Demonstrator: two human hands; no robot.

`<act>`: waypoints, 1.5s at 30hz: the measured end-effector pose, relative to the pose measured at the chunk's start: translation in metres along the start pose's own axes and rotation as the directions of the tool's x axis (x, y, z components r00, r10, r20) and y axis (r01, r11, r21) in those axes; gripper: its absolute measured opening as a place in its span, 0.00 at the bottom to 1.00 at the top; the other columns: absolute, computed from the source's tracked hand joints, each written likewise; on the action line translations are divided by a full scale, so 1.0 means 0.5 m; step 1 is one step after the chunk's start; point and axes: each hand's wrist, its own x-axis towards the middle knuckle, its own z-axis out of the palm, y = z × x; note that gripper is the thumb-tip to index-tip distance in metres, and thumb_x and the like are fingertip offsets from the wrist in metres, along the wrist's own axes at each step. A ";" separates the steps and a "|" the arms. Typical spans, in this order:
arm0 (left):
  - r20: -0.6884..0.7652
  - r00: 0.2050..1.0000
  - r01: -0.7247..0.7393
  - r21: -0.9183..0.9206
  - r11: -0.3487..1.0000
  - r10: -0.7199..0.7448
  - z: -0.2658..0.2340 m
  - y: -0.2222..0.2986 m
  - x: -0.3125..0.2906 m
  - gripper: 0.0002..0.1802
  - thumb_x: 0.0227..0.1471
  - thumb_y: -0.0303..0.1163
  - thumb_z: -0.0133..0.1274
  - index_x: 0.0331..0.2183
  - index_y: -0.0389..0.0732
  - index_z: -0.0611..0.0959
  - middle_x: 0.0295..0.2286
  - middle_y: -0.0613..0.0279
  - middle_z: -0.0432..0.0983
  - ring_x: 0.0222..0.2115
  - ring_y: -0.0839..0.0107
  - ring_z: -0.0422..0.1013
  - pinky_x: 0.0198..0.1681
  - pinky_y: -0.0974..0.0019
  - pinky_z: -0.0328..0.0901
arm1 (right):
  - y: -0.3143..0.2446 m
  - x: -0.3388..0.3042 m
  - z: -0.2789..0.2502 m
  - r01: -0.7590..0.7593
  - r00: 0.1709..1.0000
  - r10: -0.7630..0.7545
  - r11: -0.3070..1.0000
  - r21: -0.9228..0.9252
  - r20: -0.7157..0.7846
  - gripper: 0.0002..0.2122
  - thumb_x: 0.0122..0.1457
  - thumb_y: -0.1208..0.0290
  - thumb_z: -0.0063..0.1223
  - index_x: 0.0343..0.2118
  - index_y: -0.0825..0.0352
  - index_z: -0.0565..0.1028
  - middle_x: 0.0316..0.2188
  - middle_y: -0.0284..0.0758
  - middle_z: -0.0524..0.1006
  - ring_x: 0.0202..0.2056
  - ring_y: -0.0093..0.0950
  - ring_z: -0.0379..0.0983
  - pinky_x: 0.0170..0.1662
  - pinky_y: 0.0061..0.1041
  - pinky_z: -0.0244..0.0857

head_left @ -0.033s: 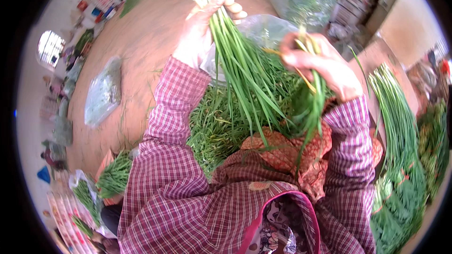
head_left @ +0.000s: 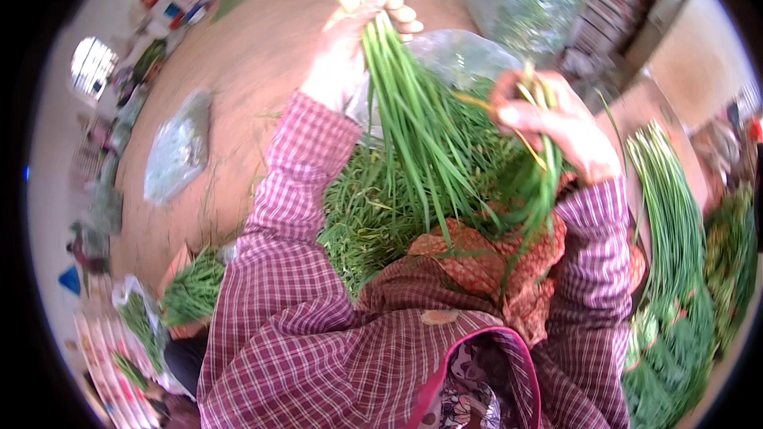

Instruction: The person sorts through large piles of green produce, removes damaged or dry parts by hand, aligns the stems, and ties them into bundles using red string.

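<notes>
My left hand (head_left: 362, 20) is closed round the pale stem ends of a bunch of garlic chives (head_left: 409, 103), whose green leaves hang down toward my lap. To its right, my right hand (head_left: 556, 119) grips a smaller bundle of garlic chive leaves (head_left: 540, 191), with a few yellowed blades sticking out between the fingers. The two bundles are apart at the hands. Beneath them lies a heap of loose green leaves (head_left: 358, 214), partly on a clear plastic sheet (head_left: 461, 56). An orange patterned cloth (head_left: 509, 262) covers my lap.
Long chives (head_left: 664, 199) lie in a row at my right, with tied bunches (head_left: 675, 357) nearer me. A large filled plastic bag (head_left: 528, 4) stands ahead. On the floor at left rests another bag (head_left: 179, 147). More greens (head_left: 191, 290) lie at lower left.
The whole view has shifted slightly, and my right hand appears a little lower and farther right. Both hands keep their hold on the chives.
</notes>
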 end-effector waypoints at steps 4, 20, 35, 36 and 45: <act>0.017 0.965 -0.258 0.212 0.943 0.260 0.022 0.053 0.012 0.10 0.54 0.32 0.57 0.35 0.36 0.79 0.24 0.60 0.77 0.20 0.72 0.73 0.25 0.68 0.74 | 0.119 0.043 -0.068 0.131 0.740 -0.567 0.649 -0.749 -0.362 0.14 0.60 0.63 0.57 0.41 0.69 0.77 0.22 0.25 0.75 0.20 0.16 0.65 0.24 0.20 0.59; -0.129 0.991 -0.078 -0.288 0.954 0.042 0.166 -0.062 -0.093 0.30 0.47 0.43 0.65 0.49 0.40 0.76 0.41 0.64 0.77 0.40 0.73 0.72 0.43 0.67 0.70 | -0.018 0.151 0.112 0.264 0.771 -0.221 0.964 -0.016 -0.598 0.17 0.66 0.62 0.47 0.53 0.67 0.68 0.38 0.29 0.73 0.36 0.15 0.68 0.40 0.15 0.63; 0.167 0.934 0.328 -0.039 0.944 -0.317 0.161 -0.127 -0.097 0.21 0.46 0.35 0.65 0.40 0.33 0.78 0.27 0.57 0.77 0.30 0.66 0.76 0.39 0.61 0.75 | 0.036 0.173 -0.054 0.255 0.965 -0.252 0.854 -0.455 0.067 0.21 0.64 0.53 0.45 0.47 0.69 0.76 0.44 0.39 0.78 0.38 0.32 0.77 0.41 0.31 0.71; 0.186 0.930 0.332 -0.053 0.942 -0.317 0.157 -0.132 -0.088 0.19 0.46 0.35 0.64 0.38 0.36 0.79 0.24 0.62 0.75 0.28 0.70 0.74 0.38 0.64 0.73 | 0.030 0.168 -0.056 0.190 0.978 -0.208 0.906 -0.377 -0.007 0.23 0.65 0.51 0.43 0.48 0.68 0.75 0.45 0.38 0.78 0.38 0.30 0.77 0.42 0.30 0.72; 0.340 0.937 0.123 -0.120 0.985 -0.076 0.105 -0.018 -0.034 0.17 0.48 0.33 0.62 0.40 0.36 0.82 0.23 0.64 0.77 0.27 0.67 0.76 0.43 0.59 0.74 | 0.085 0.090 -0.033 0.279 0.930 -0.275 0.960 -0.020 -0.242 0.24 0.64 0.49 0.45 0.50 0.67 0.74 0.44 0.35 0.76 0.46 0.26 0.71 0.49 0.27 0.66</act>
